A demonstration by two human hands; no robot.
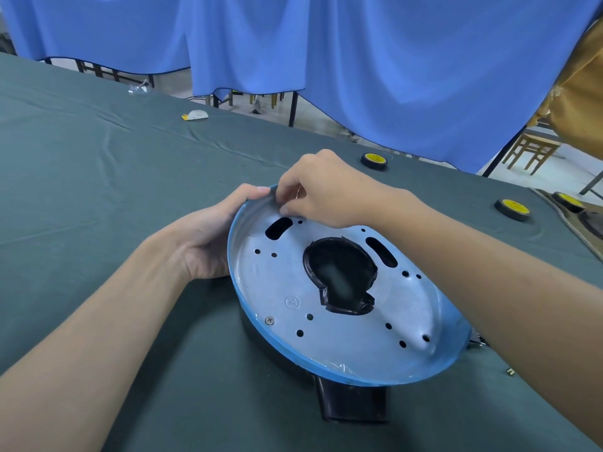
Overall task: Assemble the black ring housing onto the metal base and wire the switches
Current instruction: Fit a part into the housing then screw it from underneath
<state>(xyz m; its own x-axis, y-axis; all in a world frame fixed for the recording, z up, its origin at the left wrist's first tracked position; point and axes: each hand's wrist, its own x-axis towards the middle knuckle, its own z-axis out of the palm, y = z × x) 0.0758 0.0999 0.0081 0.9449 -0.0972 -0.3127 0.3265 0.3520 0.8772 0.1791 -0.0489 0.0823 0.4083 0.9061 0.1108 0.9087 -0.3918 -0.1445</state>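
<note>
Plainly, the metal base (280, 282) lies near the middle of the desk (98, 190), face up and tilted. It sits over the black ring housing (354, 404), which shows beneath it at 6 o'clock and through the central opening (341, 275). Our left hand (208, 236) curls round the blue rim at 10 o'clock of the disc. Our right hand (323, 190) is at 12 o'clock with its fingertips (287, 208) pressed together in a pinch on a small thing. The fingers hide it, so we cannot tell what it is.

We see just one screw (269, 320), at 7 o'clock, and the other holes look empty. We judge the base only loosely fixed, so a hard push from the right hand could swing it about that screw. That would pull the remaining holes out of line with the housing.

The pinch sits just beside the oblong slot (278, 228). If our grip slips, the small thing may drop through the slot into the housing, where we would struggle to fetch it. It could also roll off the tilted disc onto the cloth.

The edge of the central opening looks ragged, and any wire led through it might chafe.

If the left hand eases off, the whole stack may rock on the soft cloth.
</note>
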